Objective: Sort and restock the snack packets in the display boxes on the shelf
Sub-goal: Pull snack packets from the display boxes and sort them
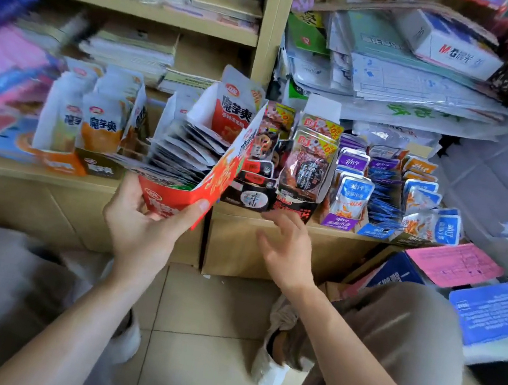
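A person crouched on a pale tiled floor (210,302) before a light wooden shelf (30,175) crowded with snack displays. The left hand (143,224) grasped the front end of a red cardboard display box (215,175), thumb pressed on its red side panel and fingers wrapped round the opposite side. The box sat tilted, its front end drawn out past the shelf's front edge; whether its rear rested on the shelf could not be told. Inside it, a dense row of grey-and-white foil snack packets (185,150) leaned forward, with a taller red-and-white packet (232,111) standing upright at the back.

The right hand (283,247) was released, fingers spread and holding nothing, in front of the shelf edge just below a black cardboard display box (252,197). Motion blur hid whether its fingertips touched that box.

Just beside the black box stood dark brown packets with yellow corner flashes (309,164). Farther right, purple and blue display boxes held blue-and-white packets (351,195). Left of the red box, an orange cardboard display box (62,163) carried white-and-orange packets (103,123).

Above the snacks on the right, loose stacks of printed paper (399,82) were heaped under a white carton with red lettering (449,43). A pink printed sheet (452,262) lay low at the right. A white shoe (270,369) showed between grey-trousered knees.
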`<state>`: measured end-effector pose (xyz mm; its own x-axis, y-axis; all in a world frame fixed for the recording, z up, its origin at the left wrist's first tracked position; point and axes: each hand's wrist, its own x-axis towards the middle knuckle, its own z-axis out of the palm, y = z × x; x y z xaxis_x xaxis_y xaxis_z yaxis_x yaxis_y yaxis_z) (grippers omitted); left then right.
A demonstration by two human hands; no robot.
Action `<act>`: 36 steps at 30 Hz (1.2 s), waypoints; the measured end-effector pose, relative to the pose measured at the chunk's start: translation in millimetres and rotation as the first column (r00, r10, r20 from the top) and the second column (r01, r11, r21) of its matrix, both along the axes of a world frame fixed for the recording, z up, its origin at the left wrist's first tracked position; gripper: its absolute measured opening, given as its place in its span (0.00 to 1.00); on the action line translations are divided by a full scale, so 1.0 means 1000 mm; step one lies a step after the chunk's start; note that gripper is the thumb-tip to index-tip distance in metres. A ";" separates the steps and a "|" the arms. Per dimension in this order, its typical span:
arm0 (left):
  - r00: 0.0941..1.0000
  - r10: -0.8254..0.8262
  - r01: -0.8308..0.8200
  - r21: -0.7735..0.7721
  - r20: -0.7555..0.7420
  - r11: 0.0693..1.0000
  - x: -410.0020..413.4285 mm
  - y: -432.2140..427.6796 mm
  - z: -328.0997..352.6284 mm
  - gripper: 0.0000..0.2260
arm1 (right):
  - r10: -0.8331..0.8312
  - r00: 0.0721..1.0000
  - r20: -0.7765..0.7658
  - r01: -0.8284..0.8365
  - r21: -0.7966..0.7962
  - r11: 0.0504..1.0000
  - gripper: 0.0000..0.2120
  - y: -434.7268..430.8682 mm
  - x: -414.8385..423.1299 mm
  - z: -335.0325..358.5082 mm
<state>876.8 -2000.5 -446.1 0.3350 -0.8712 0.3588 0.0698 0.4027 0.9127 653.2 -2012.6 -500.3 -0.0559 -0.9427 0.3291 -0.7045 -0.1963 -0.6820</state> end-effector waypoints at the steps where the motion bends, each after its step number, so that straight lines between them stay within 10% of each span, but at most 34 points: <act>1: 0.999 0.040 -0.040 0.004 -0.012 0.999 0.008 0.002 0.000 0.26 | 0.036 0.999 -0.041 -0.037 -0.016 0.999 0.13 -0.003 0.009 0.004; 19: 0.924 0.383 -0.380 0.075 -0.020 0.922 0.105 0.001 -0.017 0.22 | 0.198 0.771 -0.605 -0.361 -0.159 0.919 0.16 -0.118 0.136 0.002; 36: 0.960 0.280 -0.273 0.163 -0.022 0.948 0.072 -0.019 -0.043 0.24 | 0.051 0.817 -0.575 -0.243 -0.261 0.934 0.09 -0.112 0.100 -0.007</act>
